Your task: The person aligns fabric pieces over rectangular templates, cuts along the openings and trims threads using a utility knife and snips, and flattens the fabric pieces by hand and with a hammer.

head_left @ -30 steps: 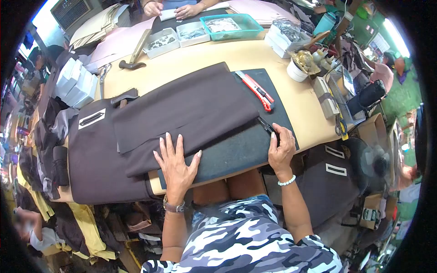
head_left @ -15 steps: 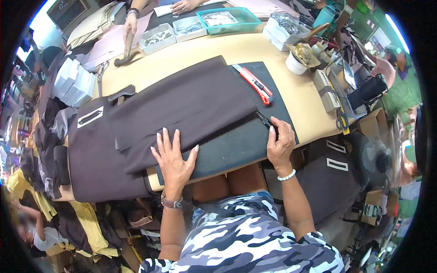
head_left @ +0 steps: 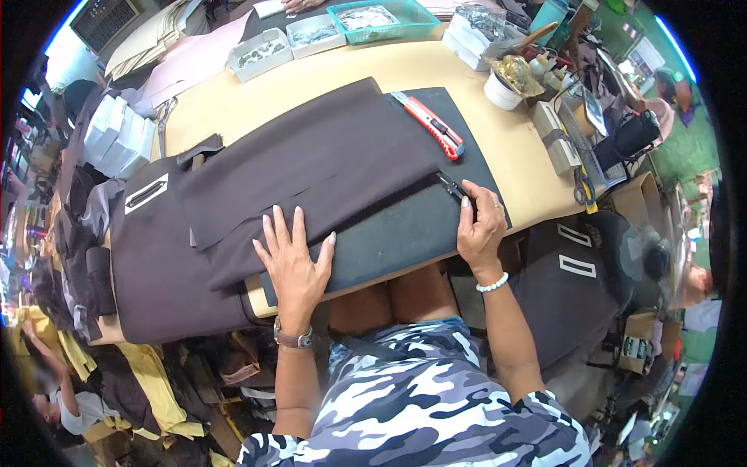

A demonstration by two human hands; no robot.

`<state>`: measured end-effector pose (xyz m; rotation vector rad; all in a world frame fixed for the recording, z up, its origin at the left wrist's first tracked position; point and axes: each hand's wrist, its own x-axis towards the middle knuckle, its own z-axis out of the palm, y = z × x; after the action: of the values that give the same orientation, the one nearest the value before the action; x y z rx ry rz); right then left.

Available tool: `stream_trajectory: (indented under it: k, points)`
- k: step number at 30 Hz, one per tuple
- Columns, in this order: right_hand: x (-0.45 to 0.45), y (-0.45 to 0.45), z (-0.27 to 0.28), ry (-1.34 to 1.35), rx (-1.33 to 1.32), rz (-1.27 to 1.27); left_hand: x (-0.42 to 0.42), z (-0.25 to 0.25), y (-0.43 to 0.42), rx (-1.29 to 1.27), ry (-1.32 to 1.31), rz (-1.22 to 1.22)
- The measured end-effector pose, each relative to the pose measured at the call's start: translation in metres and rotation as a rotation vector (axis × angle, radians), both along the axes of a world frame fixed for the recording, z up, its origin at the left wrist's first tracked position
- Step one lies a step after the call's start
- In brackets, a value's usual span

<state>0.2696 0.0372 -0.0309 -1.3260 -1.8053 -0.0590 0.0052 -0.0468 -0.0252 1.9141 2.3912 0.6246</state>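
My left hand (head_left: pixel 294 261) lies flat with fingers spread on the front edge of a dark brown fabric piece (head_left: pixel 311 167). The fabric is folded or layered, and a short slit-like line shows above my fingertips. Under it is a dark green cutting mat (head_left: pixel 389 240). My right hand (head_left: pixel 482 226) is closed on small black thread snips (head_left: pixel 450 185), whose tips point at the fabric's right corner. Just beyond on the mat rests a red and white utility knife (head_left: pixel 433 128).
At the left lie more dark fabric with a white-framed slot (head_left: pixel 146 193), a hammer (head_left: pixel 200 152), scissors (head_left: pixel 165 117) and white boxes (head_left: pixel 117 136). Parts trays (head_left: pixel 261 56) and a teal basket (head_left: pixel 381 35) stand at the back. A white pot (head_left: pixel 502 95) is at the right.
The view has shifted slightly. The co-worker's hand with a hammer at the back left has gone out of view. My hands keep nearly the same places; the snips are still in my right hand.
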Motion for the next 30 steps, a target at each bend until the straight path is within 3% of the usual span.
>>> stream_trajectory:
  k: [19,30]
  points:
    - [0.005,-0.001,-0.006,0.025,-0.080,0.004,0.000,0.004,-0.004,0.085,-0.127,-0.125]
    - [0.005,0.002,0.012,0.118,-0.232,0.006,0.000,0.007,-0.004,0.111,-0.212,-0.045]
